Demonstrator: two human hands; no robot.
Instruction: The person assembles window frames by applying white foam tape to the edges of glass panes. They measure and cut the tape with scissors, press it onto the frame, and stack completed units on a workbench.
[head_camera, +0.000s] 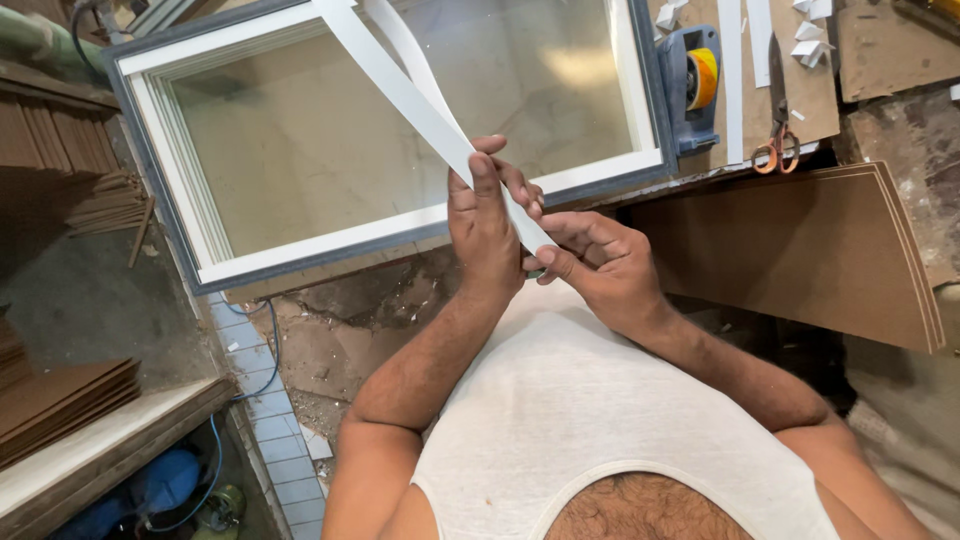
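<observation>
Over the cluttered table (880, 60) and glazed frame (400, 240), my left hand (483, 225) and right hand (595, 262) pinched the white strip (400, 85) shut-fingered, mid-peel I judged, needing a careful, steady pull.

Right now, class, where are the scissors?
In the head view, the scissors lie at the upper right on the brown board, just right of the blue tape dispenser and beside a white strip, well away from both hands.
</observation>
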